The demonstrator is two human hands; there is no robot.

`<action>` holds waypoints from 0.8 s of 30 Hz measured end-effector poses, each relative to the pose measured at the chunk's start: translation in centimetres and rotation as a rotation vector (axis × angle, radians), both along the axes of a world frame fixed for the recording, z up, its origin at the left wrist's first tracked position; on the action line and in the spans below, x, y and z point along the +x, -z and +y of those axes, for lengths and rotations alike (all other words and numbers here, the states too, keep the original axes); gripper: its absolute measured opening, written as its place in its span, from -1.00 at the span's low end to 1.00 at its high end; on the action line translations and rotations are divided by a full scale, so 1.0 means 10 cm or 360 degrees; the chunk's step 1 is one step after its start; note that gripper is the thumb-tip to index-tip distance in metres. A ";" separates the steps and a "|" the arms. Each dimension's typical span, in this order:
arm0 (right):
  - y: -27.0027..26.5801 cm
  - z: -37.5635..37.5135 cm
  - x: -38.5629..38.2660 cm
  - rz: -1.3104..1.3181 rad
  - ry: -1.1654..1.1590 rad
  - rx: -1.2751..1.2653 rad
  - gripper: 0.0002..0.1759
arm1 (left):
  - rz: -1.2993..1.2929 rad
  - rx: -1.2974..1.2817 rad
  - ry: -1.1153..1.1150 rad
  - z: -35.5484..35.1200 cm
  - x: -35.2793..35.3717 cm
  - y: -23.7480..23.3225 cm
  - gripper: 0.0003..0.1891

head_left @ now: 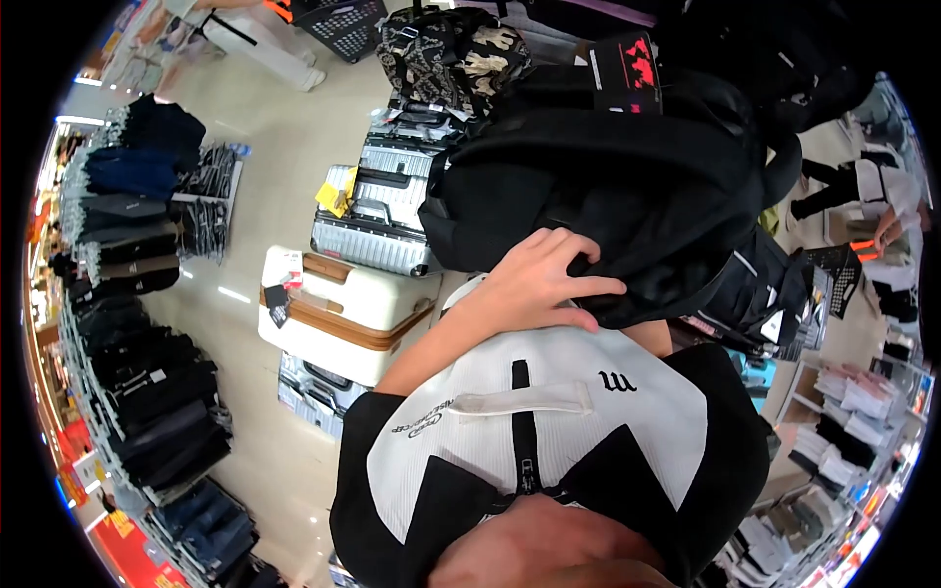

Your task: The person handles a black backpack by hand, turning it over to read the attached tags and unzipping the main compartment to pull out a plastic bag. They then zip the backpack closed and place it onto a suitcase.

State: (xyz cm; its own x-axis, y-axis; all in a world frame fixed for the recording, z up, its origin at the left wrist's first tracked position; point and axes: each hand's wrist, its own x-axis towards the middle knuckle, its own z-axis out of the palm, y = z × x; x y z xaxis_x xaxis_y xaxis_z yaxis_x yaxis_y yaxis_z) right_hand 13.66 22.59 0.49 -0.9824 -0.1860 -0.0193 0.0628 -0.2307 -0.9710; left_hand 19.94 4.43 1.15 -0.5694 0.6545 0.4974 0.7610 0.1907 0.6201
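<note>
A large black backpack [608,186] fills the space in front of my chest, with a dark hang tag [625,76] bearing a red print near its top. My left hand [554,279] rests on the near side of the backpack. Its fingers are spread and slightly bent against the fabric, with the thumb pointing right. Of my right arm only a short piece of forearm [651,338] shows below the backpack; the hand itself is hidden behind it.
Left of the backpack stand silver suitcases [377,220] and a cream suitcase [343,338] with brown trim. A patterned bag [441,59] sits beyond them. Clothes racks [147,382] line the left side. People [877,186] with shopping baskets are at the right and upper left.
</note>
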 end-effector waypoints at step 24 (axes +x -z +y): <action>0.90 -1.20 0.33 -0.0406 -0.0144 -0.0059 -0.34 | -0.0008 0.0862 -0.1075 -1.61 -0.04 0.25 -0.60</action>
